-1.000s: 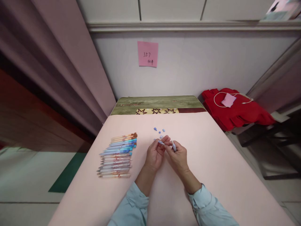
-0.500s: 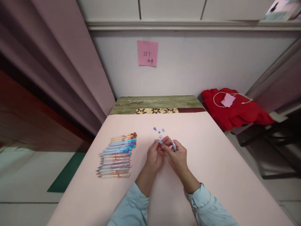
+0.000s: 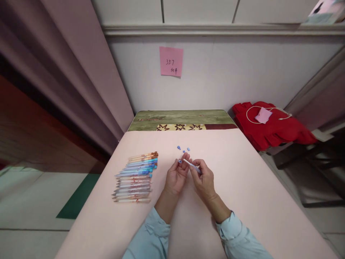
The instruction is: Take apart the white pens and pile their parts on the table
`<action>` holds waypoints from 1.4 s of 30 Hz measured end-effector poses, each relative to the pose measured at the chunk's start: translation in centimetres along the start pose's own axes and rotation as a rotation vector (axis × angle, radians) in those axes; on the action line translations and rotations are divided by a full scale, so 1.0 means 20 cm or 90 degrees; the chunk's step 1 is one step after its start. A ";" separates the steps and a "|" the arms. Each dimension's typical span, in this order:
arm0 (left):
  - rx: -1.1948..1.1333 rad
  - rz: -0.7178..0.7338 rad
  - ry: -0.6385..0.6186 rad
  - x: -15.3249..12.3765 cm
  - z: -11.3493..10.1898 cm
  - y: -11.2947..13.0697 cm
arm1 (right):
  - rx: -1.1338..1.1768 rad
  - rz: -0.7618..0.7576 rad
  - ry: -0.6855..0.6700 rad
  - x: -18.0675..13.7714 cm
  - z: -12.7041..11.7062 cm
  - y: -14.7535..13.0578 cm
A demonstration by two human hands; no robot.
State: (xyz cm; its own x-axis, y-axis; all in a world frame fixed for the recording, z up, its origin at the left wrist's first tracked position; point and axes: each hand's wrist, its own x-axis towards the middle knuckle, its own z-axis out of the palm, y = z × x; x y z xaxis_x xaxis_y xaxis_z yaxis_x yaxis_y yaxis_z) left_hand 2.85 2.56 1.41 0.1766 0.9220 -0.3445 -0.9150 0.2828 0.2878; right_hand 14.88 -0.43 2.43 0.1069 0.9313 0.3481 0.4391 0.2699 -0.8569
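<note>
My right hand (image 3: 204, 181) pinches a pale blue pen (image 3: 192, 165) that slants up to the left toward my left fingertips. My left hand (image 3: 176, 176) is closed, its thumb and fingers pinched near the pen's far end, next to a small blue cap piece (image 3: 179, 161). A few loose blue caps (image 3: 183, 149) lie on the pink table (image 3: 242, 187) just beyond my hands. A row of several pens (image 3: 136, 176), orange, blue and pale, lies side by side to the left of my left hand.
A green patterned surface (image 3: 180, 120) adjoins the table's far edge. Red cloth (image 3: 272, 126) with a white cord and a pink note sits on a seat at the right. A pink sticky note (image 3: 171, 61) hangs on the wall. A curtain (image 3: 81, 72) hangs at the left.
The pen now lies longer between my hands, slanting from my right fingers to the left fingertips. My left fingers have shifted slightly to its end.
</note>
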 end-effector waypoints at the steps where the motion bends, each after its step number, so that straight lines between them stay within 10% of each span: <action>1: 0.006 0.013 0.002 0.00 0.00 0.00 | -0.026 -0.012 0.009 0.00 0.00 0.00; 18: 0.238 0.241 -0.004 -0.01 0.03 -0.04 | -0.226 -0.091 0.018 0.01 0.02 0.04; 42: 0.302 0.261 0.013 -0.01 0.04 -0.04 | -0.203 -0.054 0.001 0.01 0.03 0.09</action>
State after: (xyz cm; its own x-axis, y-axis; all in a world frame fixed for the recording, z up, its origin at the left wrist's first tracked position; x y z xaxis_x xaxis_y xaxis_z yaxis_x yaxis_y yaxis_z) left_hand 3.85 2.32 1.93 -0.1667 0.9764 -0.1377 -0.6454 -0.0025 0.7638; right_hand 15.10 0.31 0.78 0.0597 0.9085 0.4135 0.7037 0.2555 -0.6630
